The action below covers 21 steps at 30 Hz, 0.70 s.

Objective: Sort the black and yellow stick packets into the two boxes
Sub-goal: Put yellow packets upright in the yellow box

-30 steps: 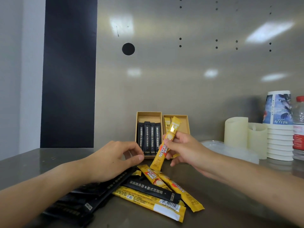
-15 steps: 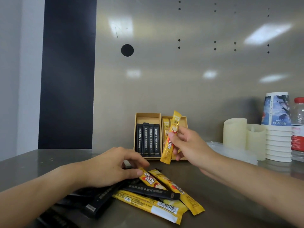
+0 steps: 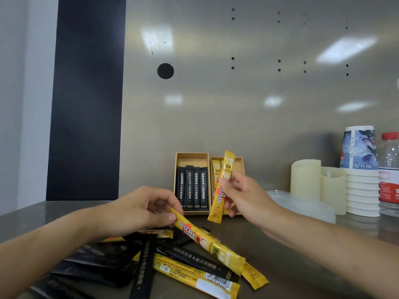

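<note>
Packets (image 3: 151, 266) heaped at six o'clock; left hand (image 3: 138, 210) pinches a yellow packet (image 3: 207, 240) above them, right hand (image 3: 244, 195) pinches a second yellow packet (image 3: 222, 186) upright at one o'clock

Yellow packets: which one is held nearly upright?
The packet pinched by the right hand; the left hand holds a second packet slanting, others lie on the table.

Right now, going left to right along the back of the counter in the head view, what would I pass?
The box of black packets → box of yellow packets → tall candle → shorter candle → stack of paper cups → water bottle.
</note>
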Motion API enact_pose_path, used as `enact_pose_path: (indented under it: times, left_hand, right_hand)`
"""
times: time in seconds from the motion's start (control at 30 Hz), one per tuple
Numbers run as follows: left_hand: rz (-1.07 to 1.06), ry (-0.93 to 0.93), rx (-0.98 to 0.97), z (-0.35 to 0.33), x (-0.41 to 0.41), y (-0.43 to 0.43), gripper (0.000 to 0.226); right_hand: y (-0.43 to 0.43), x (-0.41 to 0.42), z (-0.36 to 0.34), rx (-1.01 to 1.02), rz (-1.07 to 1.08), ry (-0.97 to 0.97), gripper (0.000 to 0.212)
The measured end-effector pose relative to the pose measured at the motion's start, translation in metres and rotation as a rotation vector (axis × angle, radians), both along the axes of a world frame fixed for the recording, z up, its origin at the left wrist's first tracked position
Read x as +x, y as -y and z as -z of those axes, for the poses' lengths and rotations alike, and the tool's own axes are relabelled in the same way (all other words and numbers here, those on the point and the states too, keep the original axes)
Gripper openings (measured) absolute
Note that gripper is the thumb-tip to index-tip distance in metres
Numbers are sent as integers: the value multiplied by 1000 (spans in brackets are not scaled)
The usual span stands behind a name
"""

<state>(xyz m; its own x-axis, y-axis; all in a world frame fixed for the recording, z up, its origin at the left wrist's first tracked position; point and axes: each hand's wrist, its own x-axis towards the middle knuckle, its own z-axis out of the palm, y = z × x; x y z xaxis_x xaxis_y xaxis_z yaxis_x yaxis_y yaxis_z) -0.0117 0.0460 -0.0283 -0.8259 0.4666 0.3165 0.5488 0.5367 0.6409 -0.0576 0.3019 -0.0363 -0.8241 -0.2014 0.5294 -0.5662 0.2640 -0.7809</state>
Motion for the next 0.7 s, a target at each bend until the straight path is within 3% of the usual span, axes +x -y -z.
enact_pose_path:
  times: [0.13, 0.23, 0.37, 0.7]
  left_hand:
    - [8, 22, 145, -3, -2, 0, 13]
    - [-16, 9, 223, -5, -3, -1, 29]
    - [-106, -56, 286, -7, -2, -3, 23]
    - [-191, -108, 153, 2, -9, 2, 19]
  right_hand:
    - [-1, -2, 1, 6, 1, -6, 17]
    - [-1, -2, 2, 12, -2, -12, 19]
    - [0, 0, 3, 54, -8, -25, 26]
    - [-15, -13, -2, 61, 157, -77, 19]
